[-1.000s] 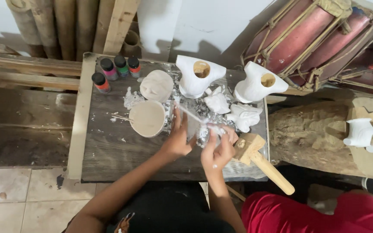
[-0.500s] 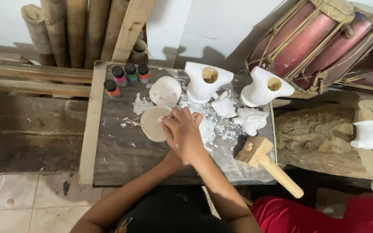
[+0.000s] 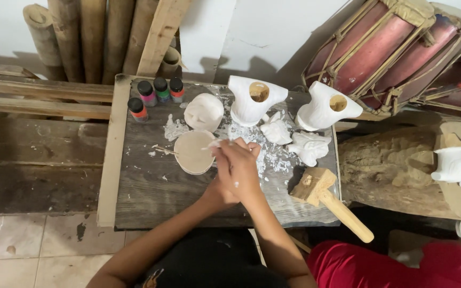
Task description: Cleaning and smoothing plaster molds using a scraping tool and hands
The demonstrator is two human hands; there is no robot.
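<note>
Both hands meet over the grey wooden tabletop (image 3: 150, 192), just right of the round tan plaster disc (image 3: 194, 152) that lies flat near its middle. The right hand (image 3: 239, 169) lies on top, its grip closed around a small white plaster piece (image 3: 213, 144) whose tip pokes out over the disc's right edge. The left hand (image 3: 217, 192) sits beneath it and is mostly covered, so I cannot tell how its grip stands.

Just above the disc lies a white oval plaster face (image 3: 204, 111). Up and left of the disc stand four small paint bottles (image 3: 155, 95) with dark caps and bands of orange, pink, green and red; their labels are too small to make out. Up and right of the disc stand two white hollow casts (image 3: 289, 101) with round openings on top, and below them two smaller white figurines (image 3: 294, 140) among white crumbs. Well right of the disc, at the tabletop's edge, rests a wooden mallet (image 3: 329, 200). Far right, off the tabletop, another white cast (image 3: 451, 165) sits on a carved log
</note>
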